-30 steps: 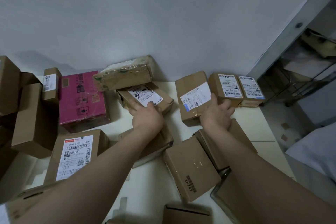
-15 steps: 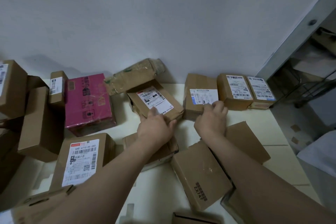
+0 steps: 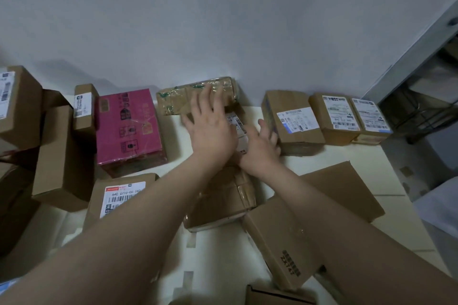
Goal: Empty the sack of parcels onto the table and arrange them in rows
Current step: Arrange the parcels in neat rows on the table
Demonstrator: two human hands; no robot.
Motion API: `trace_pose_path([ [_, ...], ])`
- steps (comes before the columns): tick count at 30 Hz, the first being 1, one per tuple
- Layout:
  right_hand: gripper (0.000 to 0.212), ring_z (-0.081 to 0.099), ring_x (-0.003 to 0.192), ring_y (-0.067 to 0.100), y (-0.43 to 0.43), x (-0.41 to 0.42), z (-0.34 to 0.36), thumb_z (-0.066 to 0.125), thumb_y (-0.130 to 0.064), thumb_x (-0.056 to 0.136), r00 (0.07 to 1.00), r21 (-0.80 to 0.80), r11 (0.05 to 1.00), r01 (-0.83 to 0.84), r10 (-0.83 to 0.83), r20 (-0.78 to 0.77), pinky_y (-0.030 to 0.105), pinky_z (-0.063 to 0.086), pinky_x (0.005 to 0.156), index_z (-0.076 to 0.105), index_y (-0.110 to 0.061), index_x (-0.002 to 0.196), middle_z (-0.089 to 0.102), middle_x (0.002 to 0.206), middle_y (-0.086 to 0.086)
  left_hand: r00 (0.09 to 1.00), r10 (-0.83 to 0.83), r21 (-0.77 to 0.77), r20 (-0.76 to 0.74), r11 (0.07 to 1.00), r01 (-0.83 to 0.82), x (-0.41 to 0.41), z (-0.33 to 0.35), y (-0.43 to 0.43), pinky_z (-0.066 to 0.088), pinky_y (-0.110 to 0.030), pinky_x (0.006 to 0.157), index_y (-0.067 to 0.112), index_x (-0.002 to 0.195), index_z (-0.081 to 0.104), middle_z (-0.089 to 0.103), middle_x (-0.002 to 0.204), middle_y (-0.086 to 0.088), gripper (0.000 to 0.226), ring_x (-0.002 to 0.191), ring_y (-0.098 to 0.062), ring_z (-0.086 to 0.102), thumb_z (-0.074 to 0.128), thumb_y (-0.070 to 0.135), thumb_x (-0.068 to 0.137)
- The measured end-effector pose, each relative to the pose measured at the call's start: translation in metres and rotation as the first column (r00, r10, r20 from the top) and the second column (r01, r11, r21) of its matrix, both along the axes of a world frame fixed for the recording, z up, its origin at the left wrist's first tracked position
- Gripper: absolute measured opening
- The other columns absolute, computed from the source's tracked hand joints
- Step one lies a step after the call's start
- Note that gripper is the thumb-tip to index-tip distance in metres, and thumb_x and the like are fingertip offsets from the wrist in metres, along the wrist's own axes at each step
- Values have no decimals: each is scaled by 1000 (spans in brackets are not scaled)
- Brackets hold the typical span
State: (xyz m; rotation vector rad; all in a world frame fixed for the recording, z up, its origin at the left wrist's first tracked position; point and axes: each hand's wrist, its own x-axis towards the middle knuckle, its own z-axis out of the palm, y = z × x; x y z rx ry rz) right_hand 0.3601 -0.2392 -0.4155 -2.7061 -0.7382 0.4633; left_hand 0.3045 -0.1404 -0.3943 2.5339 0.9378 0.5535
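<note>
Cardboard parcels cover the white table (image 3: 406,208). Three labelled boxes stand in a row by the wall at the right: one (image 3: 292,119), a second (image 3: 334,119) and a third (image 3: 371,119). My left hand (image 3: 210,126) lies flat with spread fingers, its fingertips on a taped brown parcel (image 3: 176,103) by the wall and its palm over a labelled box (image 3: 239,122). That box is mostly hidden under both hands. My right hand (image 3: 262,148) rests at the box's right side, next to the first box of the row. A pink box (image 3: 128,129) sits left of the taped parcel.
Loose boxes lie near me: a labelled one (image 3: 119,195), a taped one (image 3: 223,203), one marked ZX747 (image 3: 280,242) and a flat one (image 3: 342,188). More brown boxes (image 3: 62,156) pile up at the left. At the right the table ends beside a metal rack (image 3: 426,106).
My left hand moved up from the labelled box onto the taped parcel. My right hand left the first row box and came to the labelled box's right side. The view came closer.
</note>
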Motion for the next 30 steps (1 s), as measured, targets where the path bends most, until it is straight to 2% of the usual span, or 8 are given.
trace_pose_path([
  [7,99,4,145,46,27,3,-1,58,-77,72,994,-252,968,3,-31,-106,68,2,113,25,-28,151,-10,162,12,975,-112,-60,-191,993,102,49,2,33,7,-80,103,39,152,-9,-5,161,7,101,149,-25,-14,65,19,85],
  [11,120,-9,144,50,38,-4,10,66,-76,68,989,-401,916,-35,-26,-146,74,4,110,7,-17,155,-24,158,20,973,-50,99,-224,992,73,41,0,43,21,-82,97,39,149,11,22,141,-7,94,134,-34,21,69,18,78],
  [14,116,-1,143,50,41,-7,9,71,-66,70,990,-380,925,4,-56,-127,70,11,111,8,-15,154,-21,158,20,996,-38,167,-87,985,52,16,-5,53,52,-57,80,29,137,35,30,135,-7,76,126,-33,30,69,3,73],
  [17,106,10,140,48,36,-5,4,70,-63,69,987,-323,940,109,-141,-76,63,17,112,19,-17,150,-9,159,20,993,-99,111,65,990,91,-16,-11,55,56,-41,65,17,133,40,33,133,-12,74,123,-35,35,68,-6,69],
  [23,78,7,142,41,23,-5,-7,55,-70,77,962,-143,955,261,-244,126,67,10,113,45,-19,135,7,157,17,950,-275,37,146,961,273,-65,-20,67,52,-36,71,20,121,46,24,144,-7,73,127,-31,38,57,-20,62],
  [26,86,0,143,39,19,-7,-3,57,-70,78,955,-186,938,292,-295,11,66,22,109,39,-15,142,-4,158,11,991,-129,-270,-24,956,117,-67,-27,65,42,-43,103,23,120,43,10,153,-9,61,140,-34,19,73,0,73],
  [28,95,-1,144,40,19,-5,-1,63,-66,77,950,-229,930,288,-307,-49,58,30,108,32,-12,147,-11,159,9,971,-125,-316,-205,947,55,-65,-32,61,37,-40,106,21,124,44,24,149,-12,57,134,-31,31,78,25,78],
  [30,94,2,143,41,19,-4,0,67,-64,75,956,-225,934,276,-290,-31,53,35,109,34,-11,146,-11,159,9,963,-112,-190,-245,980,65,-63,-38,59,42,-37,95,18,128,46,41,140,-10,49,121,-29,44,69,15,85],
])
